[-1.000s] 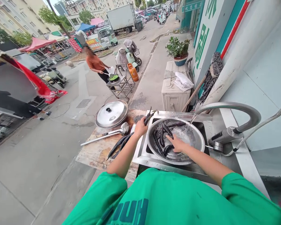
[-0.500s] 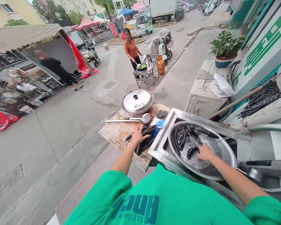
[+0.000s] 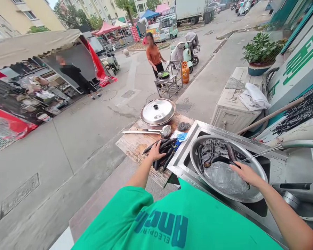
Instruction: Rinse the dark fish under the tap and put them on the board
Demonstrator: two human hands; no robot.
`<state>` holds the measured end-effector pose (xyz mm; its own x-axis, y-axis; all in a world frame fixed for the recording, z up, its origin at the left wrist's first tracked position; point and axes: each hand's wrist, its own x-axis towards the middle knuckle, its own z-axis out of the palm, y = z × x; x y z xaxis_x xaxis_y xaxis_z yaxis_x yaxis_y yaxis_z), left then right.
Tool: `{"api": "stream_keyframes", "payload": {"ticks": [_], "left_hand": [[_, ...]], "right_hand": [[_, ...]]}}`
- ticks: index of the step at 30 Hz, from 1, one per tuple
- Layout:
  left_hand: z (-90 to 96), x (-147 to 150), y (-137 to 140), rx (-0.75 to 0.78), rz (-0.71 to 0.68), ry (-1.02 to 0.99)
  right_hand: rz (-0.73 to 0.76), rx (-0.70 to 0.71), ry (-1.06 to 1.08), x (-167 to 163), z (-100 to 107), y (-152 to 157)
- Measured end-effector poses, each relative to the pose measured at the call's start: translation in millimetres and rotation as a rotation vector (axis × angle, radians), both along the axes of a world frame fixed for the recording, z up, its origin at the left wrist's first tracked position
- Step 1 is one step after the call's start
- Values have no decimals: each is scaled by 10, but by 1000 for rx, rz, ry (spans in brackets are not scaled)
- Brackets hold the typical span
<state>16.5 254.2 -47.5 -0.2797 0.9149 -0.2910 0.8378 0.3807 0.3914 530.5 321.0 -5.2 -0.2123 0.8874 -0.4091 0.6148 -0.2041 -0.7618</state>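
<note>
Eggplants (image 3: 163, 152) lie piled on the wooden board (image 3: 135, 146) under my left hand (image 3: 156, 151), fingers spread flat on them, gripping nothing. At three o'clock, my right hand (image 3: 246, 173) rests open in the steel basin (image 3: 255, 194), touching water beside more eggplants (image 3: 214, 152) at twelve o'clock.

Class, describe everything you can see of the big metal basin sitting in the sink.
The metal basin is round, wide and shallow, of shiny steel by its look. It sits upright in the steel sink, filling most of it. It holds water and several long dark eggplants along its far side. A thin stream from the tap runs into it. The right hand reaches in over the water.
</note>
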Motion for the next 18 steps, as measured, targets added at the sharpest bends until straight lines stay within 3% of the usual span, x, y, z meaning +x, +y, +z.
{"api": "stream_keyframes", "payload": {"ticks": [3, 5, 8, 10, 14, 16, 18], "left_hand": [[190, 189, 73, 111, 101, -33], [364, 508, 207, 274, 151, -120], [571, 1306, 497, 414, 96, -562], [642, 1945, 717, 294, 62, -972], [651, 3060, 1153, -186, 157, -1581], [619, 3476, 1323, -252, 176, -1700], [573, 3824, 1435, -156, 154, -1681]], "right_hand": [[-223, -220, 376, 55, 236, -110], [-347, -279, 596, 52, 370, -174], [-393, -389, 874, 17, 472, -244], [-356, -505, 1021, -3, 471, -287], [-329, -556, 1179, -56, 375, -436], [-369, -515, 1173, -105, 301, -508], [-453, -437, 1134, -151, 216, -515]]}}
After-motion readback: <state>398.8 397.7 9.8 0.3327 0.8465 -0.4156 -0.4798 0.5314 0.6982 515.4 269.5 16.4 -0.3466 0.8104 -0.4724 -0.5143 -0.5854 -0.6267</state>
